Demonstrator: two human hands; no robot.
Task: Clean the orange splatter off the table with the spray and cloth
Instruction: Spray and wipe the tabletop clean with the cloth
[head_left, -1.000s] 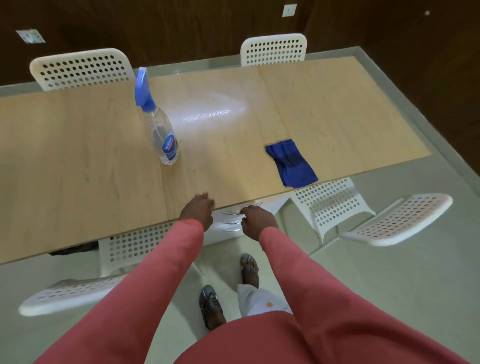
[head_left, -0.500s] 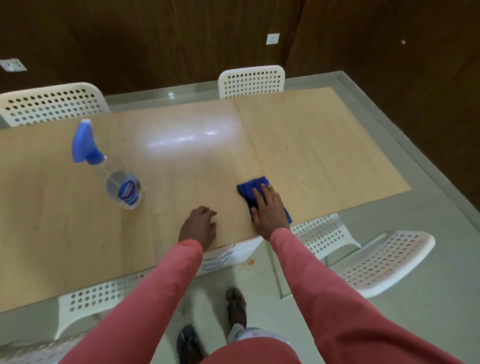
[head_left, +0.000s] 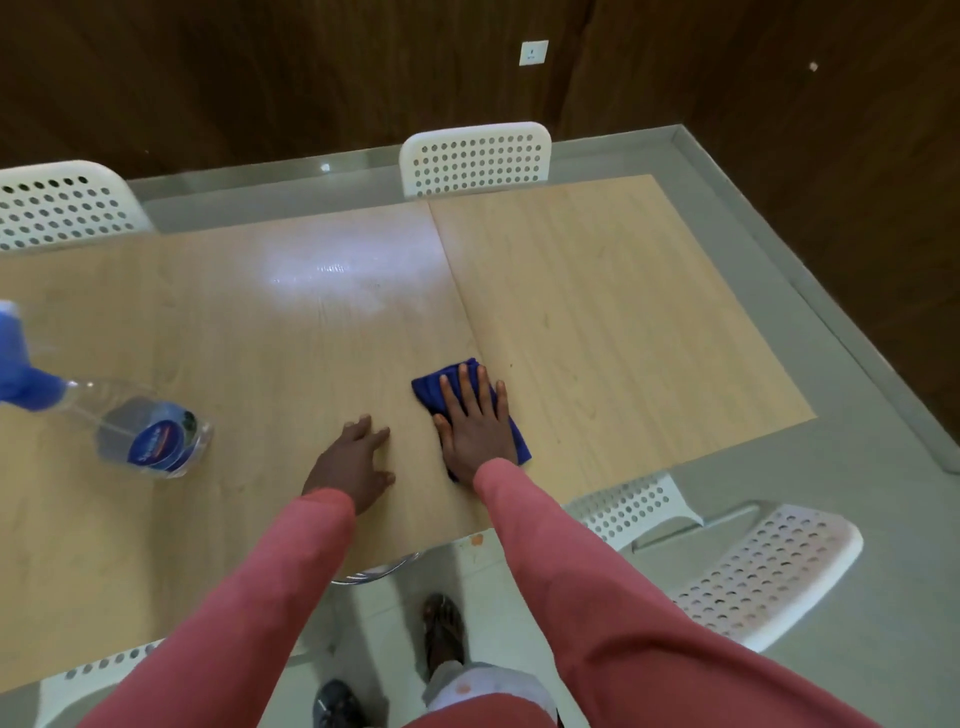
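We see the right hand (head_left: 475, 423) lying flat on the blue cloth (head_left: 431, 387), fingers straight and spread, pressing it onto the wooden counter (head_left: 623, 338); this grip is open, nothing curled around the cloth. The cloth sits near the counter's front edge, just beside the seam between the two panels. The left hand (head_left: 353, 460) rests on the bare counter just to the left of the cloth, apart from it, fingers loosely bent with their tips on the wood, holding nothing. Well to the left of the cloth stands the spray bottle (head_left: 150, 434), clear with a blue trigger head, partly cut off by the picture's edge. We cannot make out any orange splatter on the counter. White perforated chairs (head_left: 475, 158) stand at the far side, and more at the near side.
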